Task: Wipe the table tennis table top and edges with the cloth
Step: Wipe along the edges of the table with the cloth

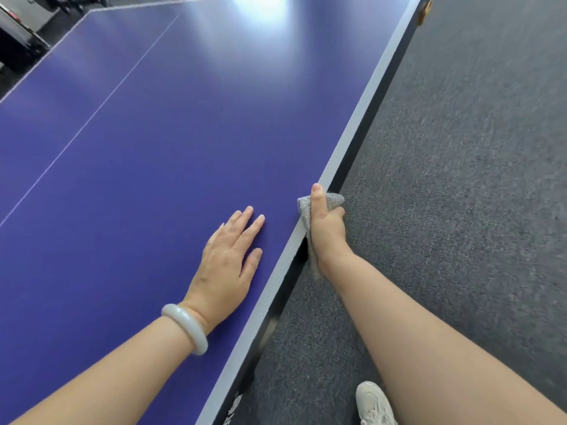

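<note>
The left hand (228,262) lies flat, fingers straight, on the blue bench (184,133) (a table tennis top), with a pale bangle (185,328) at its wrist. The right hand (326,228) grips the grey cloth (334,200) against the bench's white side edge, thumb pointing along it, above grey carpet (460,179).

Grey speckled carpet (460,179) all over the floor, running from the near right to the far top corner. In the upper left, dark furniture (21,32): black frames with a pale edge, too blurred to name, standing on a dark floor. High in the middle, a bright white glare (260,10) of cool light.
</note>
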Demonstrator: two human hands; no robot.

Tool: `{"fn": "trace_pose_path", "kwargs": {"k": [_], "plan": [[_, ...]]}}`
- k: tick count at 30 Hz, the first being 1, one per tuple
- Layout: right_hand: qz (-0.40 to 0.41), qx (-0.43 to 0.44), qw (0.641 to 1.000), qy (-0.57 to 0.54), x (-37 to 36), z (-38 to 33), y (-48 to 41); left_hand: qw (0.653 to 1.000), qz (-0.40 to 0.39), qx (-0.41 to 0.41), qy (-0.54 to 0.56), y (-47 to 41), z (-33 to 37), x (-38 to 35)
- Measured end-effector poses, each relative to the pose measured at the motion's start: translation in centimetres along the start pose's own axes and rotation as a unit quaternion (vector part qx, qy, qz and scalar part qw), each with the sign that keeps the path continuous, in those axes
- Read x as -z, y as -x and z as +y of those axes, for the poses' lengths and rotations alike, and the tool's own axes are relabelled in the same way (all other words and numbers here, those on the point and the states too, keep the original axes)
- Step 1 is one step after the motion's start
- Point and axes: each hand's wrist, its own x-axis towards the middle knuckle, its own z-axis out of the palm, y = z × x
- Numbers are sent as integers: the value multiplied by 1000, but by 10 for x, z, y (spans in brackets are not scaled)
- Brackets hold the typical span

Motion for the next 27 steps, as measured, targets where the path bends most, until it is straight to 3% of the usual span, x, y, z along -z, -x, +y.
{"fn": "trace_pose_path", "kwargs": {"k": [7,10,14,17,22,27], "plan": [[64,3,996,-54,-12,5,11,995,-4,20,-93,4,4,-15],[98,42,991,-81,-36,51,52,996,1,18,-82,5,1,-17],[62,73,992,-82,-50,106,124,999,10,17,-38,6,2,-16],[45,92,994,-49,-38,86,92,999,14,15,-24,6,2,-13],[97,53,991,-78,-14,-2,-10,999,22,7,-25,6,-1,-12],[82,37,992,-89,-34,55,48,999,27,10,-21,6,0,-13]]}}
